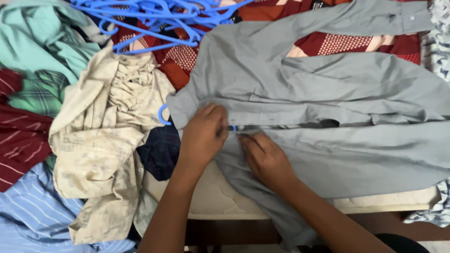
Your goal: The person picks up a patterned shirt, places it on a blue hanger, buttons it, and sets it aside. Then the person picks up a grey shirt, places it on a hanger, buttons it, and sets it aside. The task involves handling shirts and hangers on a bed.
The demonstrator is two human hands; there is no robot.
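both hands, left (203, 133) and right (265, 157), pinch the grey shirt (337, 89) front on its blue hanger (162, 115).

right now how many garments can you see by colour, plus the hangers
grey shirt under both hands: 1
cream printed shirt: 1
mint green garment: 1
green plaid garment: 1
maroon striped garment: 1
light blue striped shirt: 1
dark navy garment: 1
blue hangers: a tangled pile, count unclear
total garments: 7

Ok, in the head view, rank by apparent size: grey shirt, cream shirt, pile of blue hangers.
1. grey shirt, clearly largest.
2. cream shirt.
3. pile of blue hangers, smallest, though cut off at the top edge.
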